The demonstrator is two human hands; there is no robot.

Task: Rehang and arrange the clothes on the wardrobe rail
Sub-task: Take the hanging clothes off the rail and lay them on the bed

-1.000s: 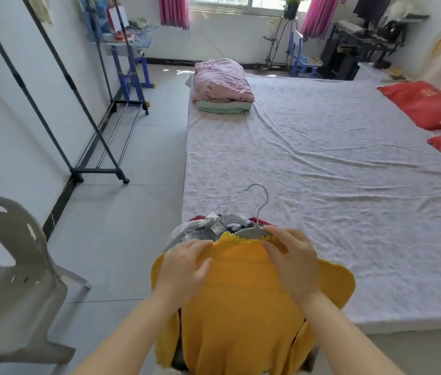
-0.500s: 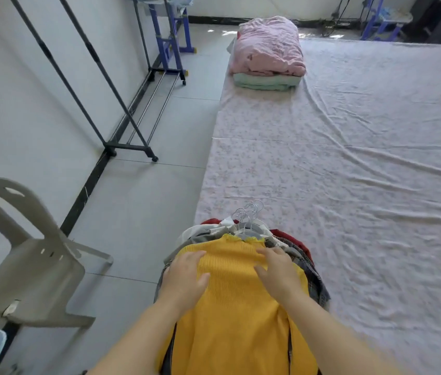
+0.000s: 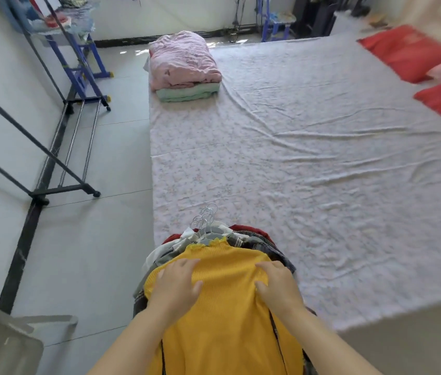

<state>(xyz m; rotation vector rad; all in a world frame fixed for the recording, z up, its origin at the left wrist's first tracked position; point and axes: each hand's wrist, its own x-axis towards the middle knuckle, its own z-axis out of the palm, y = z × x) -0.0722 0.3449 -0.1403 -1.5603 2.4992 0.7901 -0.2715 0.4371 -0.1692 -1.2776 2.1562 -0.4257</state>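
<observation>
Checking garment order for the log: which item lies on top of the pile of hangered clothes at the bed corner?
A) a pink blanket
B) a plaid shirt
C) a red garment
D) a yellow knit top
D: the yellow knit top lies uppermost, with the left hand and right hand both on it; plaid fabric and red fabric only peek out beneath.

Bright, even daylight from the far end of the room, with white glare on the tiled floor [image 3: 130, 54] there. Soft, faint shadows only. Heavy motion blur at the right edge across the red pillows [image 3: 406, 52] and lower left across the grey chair [image 3: 3, 345]. Wide-angle bowing of the clothes rack [image 3: 59, 169] bars.
</observation>
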